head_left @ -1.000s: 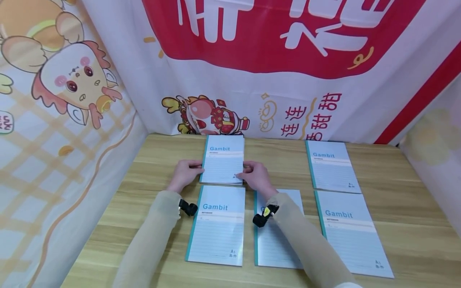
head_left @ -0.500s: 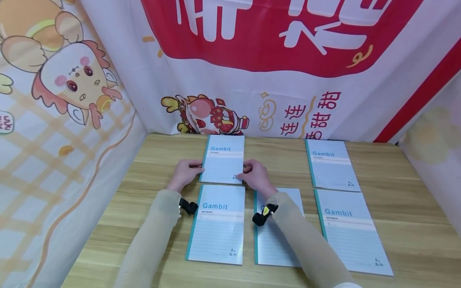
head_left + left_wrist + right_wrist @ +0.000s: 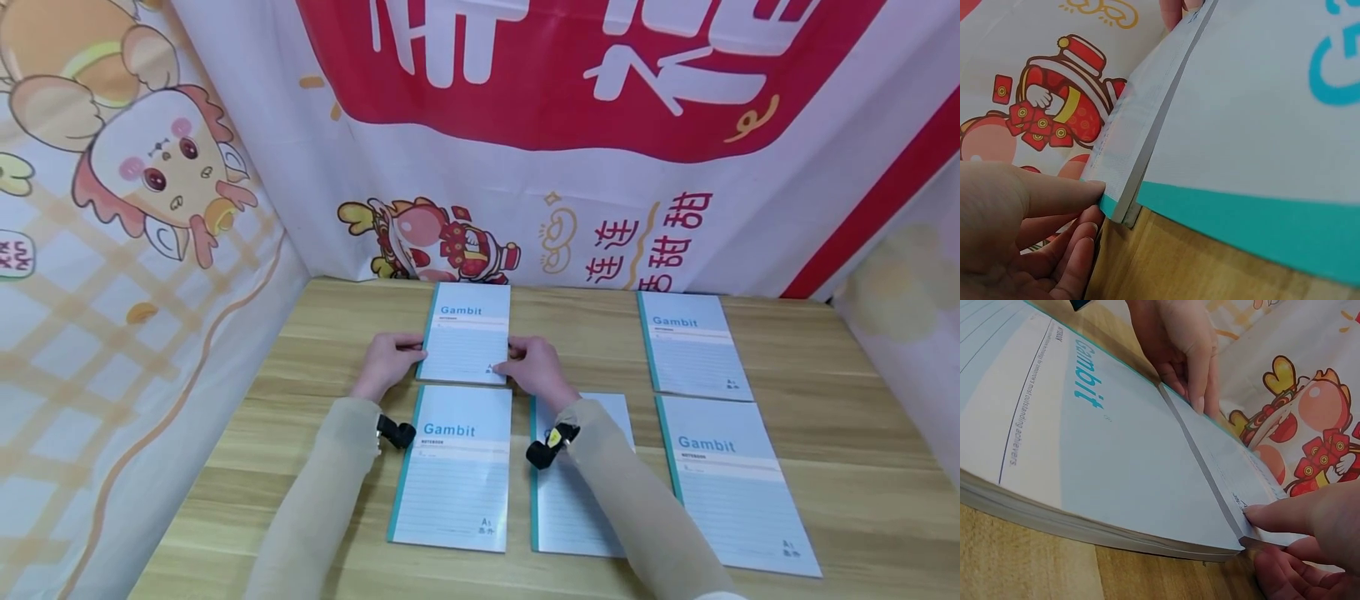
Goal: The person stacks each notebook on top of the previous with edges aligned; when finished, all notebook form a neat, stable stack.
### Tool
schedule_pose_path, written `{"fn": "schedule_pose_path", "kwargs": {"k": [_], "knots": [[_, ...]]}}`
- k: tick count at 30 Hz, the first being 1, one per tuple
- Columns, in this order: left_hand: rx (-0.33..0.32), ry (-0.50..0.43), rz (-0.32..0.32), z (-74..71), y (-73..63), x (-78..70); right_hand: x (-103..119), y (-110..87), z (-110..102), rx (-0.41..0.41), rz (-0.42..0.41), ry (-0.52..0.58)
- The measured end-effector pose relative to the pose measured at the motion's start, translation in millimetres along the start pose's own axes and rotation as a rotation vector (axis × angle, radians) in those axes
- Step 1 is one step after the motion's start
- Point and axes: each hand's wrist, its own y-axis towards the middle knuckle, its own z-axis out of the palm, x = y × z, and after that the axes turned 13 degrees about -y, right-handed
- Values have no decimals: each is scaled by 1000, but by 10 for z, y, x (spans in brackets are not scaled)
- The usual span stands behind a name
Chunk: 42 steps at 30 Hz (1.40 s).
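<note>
At the far left of the table lies a pale blue Gambit notebook (image 3: 467, 333) with a teal spine. My left hand (image 3: 386, 364) pinches its spine side near the lower corner, the thumb (image 3: 1066, 192) on the cover's edge and the fingers below. At the opposite side my right hand (image 3: 534, 365) grips the lower right corner, thumb on top. Directly in front lies another notebook (image 3: 453, 475), separated by a narrow gap in the left wrist view. Under my right forearm a third notebook (image 3: 558, 500) is partly covered.
Two more notebooks stand in a column on the right, the far one (image 3: 693, 346) and the near one (image 3: 738, 492). A printed cloth (image 3: 442, 167) hangs against the table's back edge, and another cloth (image 3: 150, 333) borders the left side.
The held notebook has shifted slightly right; the thin layer that showed past its right edge a second ago is now covered. Both hands have stayed at its sides.
</note>
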Motion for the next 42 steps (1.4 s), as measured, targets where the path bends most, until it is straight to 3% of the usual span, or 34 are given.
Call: {"fn": "schedule_pose_path", "kwargs": {"k": [14,23,34,42], "knots": [[2,7,-15,17,10,1,-12,-10,-4,24,20,4],[-12,-33,-4,46,1,-38,-33,-9,-10,-11,40,60],[33,-73,13,-95,-241,-43,-61,-279,-114,-17,7,141],[68,-23,67,-153,-486,12,-118,-527,-197,-1,-3,137]]}}
